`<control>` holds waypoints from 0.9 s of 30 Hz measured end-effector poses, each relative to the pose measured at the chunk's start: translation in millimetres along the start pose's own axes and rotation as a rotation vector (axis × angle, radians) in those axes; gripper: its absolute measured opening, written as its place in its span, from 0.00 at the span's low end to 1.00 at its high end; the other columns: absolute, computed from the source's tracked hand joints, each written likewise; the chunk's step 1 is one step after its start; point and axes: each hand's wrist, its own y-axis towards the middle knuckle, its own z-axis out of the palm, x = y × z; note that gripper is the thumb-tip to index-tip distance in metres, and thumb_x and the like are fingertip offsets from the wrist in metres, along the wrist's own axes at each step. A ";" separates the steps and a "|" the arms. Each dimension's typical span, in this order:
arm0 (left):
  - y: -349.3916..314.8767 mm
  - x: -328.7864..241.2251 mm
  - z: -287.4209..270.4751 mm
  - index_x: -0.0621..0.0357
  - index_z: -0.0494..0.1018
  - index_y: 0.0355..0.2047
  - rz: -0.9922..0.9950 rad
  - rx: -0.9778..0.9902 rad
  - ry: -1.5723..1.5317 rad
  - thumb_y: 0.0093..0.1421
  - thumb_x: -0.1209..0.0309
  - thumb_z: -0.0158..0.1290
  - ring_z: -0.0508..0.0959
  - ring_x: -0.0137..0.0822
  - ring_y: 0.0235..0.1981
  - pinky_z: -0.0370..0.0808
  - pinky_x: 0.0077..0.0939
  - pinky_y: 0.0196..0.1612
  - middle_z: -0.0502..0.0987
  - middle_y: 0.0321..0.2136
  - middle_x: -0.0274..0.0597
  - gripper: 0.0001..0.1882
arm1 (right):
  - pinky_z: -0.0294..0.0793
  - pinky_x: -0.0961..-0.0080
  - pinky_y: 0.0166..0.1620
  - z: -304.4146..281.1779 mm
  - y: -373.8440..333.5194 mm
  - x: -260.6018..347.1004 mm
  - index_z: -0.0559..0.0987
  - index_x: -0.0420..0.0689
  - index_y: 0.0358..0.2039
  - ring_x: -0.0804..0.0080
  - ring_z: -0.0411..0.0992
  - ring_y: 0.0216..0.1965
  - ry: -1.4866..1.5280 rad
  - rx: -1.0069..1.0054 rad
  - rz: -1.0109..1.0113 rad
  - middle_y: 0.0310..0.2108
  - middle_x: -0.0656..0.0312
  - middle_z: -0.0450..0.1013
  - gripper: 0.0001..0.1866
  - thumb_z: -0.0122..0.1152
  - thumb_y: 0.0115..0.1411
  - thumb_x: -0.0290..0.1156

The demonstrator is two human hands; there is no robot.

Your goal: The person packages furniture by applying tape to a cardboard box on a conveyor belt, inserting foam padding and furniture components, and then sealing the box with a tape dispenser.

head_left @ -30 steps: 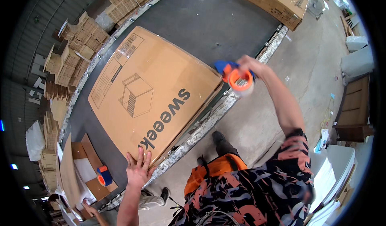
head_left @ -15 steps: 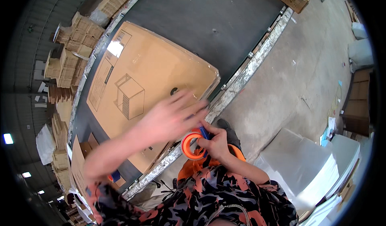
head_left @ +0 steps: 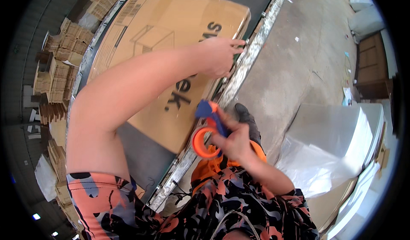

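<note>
A large flat cardboard carton (head_left: pixel 192 14) with printed drawings and dark lettering lies on a dark conveyor belt (head_left: pixel 147 154). My left hand (head_left: pixel 215 57) reaches across it, fingers spread and stretched over the edge on its right side, beside the metal rail. Nothing shows in that hand, though part of its palm side is hidden. My right hand (head_left: pixel 237 142), slightly blurred, is closed around a blue tape dispenser (head_left: pixel 207 109) with an orange-red ring-shaped roll (head_left: pixel 204 142). The dispenser is held just beside the rail, close to my body and apart from the carton.
A worn, whitish metal rail (head_left: pixel 237 80) borders the belt on the right. Stacks of cardboard (head_left: pixel 57 80) stand beyond the left rail. On the concrete floor (head_left: pixel 294 56) at right is a large pale block-shaped load (head_left: pixel 324 133) under plastic film, with brown furniture-like pieces (head_left: pixel 371 65) farther off.
The carton has shifted farther up the belt. My left hand has moved forward to its right-hand edge, away from the dispenser. My right hand keeps the dispenser near the rail and has tilted it.
</note>
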 end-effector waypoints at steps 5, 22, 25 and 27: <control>-71.9 -121.6 8.6 0.49 0.78 0.39 0.147 -0.004 -0.072 0.63 0.55 0.40 0.56 0.39 0.65 0.37 0.41 0.70 0.75 0.49 0.31 0.18 | 0.67 0.72 0.56 68.0 -129.4 -27.2 0.70 0.36 0.55 0.60 0.68 0.56 -0.182 0.244 0.161 0.50 0.41 0.71 0.36 0.65 0.42 0.32; -135.6 -256.3 50.9 0.61 0.65 0.49 -1.128 -0.839 -0.447 0.38 0.54 0.69 0.63 0.56 0.60 0.66 0.43 0.57 0.59 0.61 0.55 0.41 | 0.76 0.59 0.41 146.3 -141.2 -60.9 0.76 0.53 0.51 0.44 0.75 0.39 -0.353 0.132 0.051 0.50 0.42 0.70 0.33 0.63 0.40 0.45; -129.5 -296.6 68.5 0.60 0.72 0.34 -1.347 -0.718 -0.576 0.46 0.57 0.66 0.67 0.56 0.57 0.72 0.43 0.51 0.60 0.60 0.57 0.24 | 0.74 0.63 0.48 127.6 -166.8 -64.4 0.74 0.54 0.55 0.45 0.73 0.45 -0.323 0.100 0.093 0.52 0.40 0.68 0.36 0.64 0.40 0.43; -123.8 -302.3 68.3 0.62 0.70 0.21 -1.234 -0.833 -0.708 0.53 0.62 0.61 0.71 0.54 0.53 0.76 0.39 0.43 0.60 0.60 0.59 0.17 | 0.73 0.64 0.50 98.0 -165.5 -66.3 0.73 0.53 0.55 0.45 0.72 0.48 -0.321 0.150 0.049 0.52 0.38 0.68 0.36 0.64 0.40 0.42</control>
